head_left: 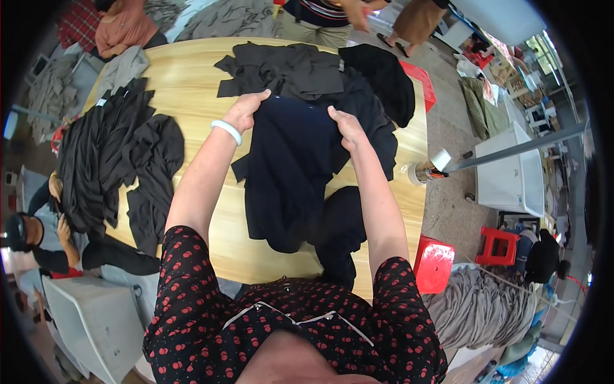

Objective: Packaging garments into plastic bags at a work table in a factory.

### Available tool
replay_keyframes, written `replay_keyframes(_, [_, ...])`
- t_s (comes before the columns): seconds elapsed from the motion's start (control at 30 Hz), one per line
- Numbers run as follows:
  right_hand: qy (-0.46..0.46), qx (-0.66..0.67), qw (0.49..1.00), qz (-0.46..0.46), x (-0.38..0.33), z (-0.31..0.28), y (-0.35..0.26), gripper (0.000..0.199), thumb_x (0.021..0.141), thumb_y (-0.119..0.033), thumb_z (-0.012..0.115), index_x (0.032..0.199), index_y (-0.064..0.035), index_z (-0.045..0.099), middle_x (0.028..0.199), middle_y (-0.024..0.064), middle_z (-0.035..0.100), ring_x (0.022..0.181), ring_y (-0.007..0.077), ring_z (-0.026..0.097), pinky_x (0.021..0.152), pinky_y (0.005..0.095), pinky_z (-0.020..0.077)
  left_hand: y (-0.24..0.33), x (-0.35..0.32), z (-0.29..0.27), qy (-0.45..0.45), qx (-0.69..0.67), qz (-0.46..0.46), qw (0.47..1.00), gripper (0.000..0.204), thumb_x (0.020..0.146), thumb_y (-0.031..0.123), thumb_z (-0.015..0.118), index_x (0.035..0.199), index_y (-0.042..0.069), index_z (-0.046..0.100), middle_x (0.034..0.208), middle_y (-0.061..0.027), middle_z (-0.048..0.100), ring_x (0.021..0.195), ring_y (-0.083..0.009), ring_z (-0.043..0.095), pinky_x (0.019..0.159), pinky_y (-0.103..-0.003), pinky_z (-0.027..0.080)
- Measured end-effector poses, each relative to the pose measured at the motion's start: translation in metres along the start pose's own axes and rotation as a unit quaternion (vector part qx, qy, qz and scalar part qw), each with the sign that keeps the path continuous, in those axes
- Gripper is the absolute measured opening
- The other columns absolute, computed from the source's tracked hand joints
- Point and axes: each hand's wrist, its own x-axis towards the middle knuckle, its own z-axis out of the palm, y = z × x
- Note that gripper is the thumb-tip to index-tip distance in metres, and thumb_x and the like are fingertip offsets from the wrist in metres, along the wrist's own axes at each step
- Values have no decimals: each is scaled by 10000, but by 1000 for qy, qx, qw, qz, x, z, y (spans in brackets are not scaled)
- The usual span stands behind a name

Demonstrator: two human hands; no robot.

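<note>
A dark navy garment [288, 173] lies spread on the pale wooden table [192, 77] in front of me. My left hand [245, 110], with a light bracelet on the wrist, grips its upper left edge. My right hand [347, 125] pinches its upper right edge. The lower part of the garment hangs down toward the table's near edge. Just beyond it lies a heap of dark grey and black fabric pieces [300, 70].
A pile of black garments [118, 166] covers the table's left side. Red plastic stools [435, 262] stand at the right, beside grey cloth heaps [480, 307] on the floor. A person [38, 237] sits at the left; other people [320, 16] stand beyond the far edge.
</note>
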Motion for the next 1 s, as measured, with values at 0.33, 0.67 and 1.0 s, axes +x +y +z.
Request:
replay_keyframes(0.33, [-75,191,976,72,-22,-8,-12,343,783,-308,574,945,-6,567,961,100,577,907,204,535,821,328,408,0,16,14,-15,18,-8,1000,224,821,202,527,877,-15,538,881,-114,581,792,-213,556,736,-335,452])
replay_keyframes(0.67, [-14,288,954,77,-16,4,-8,303,809,-282,537,925,-3,562,927,105,586,858,220,555,790,357,434,-6,21,6,-26,0,-31,999,264,828,221,512,932,-22,526,945,-129,571,831,-220,559,743,-334,455])
replay_keyframes(1.0, [-3,304,949,78,-16,14,-9,313,820,-278,523,927,14,555,932,112,584,857,227,557,796,355,433,-6,18,1,5,-33,-42,999,219,856,162,438,976,-7,512,955,-130,559,835,-210,562,732,-320,465])
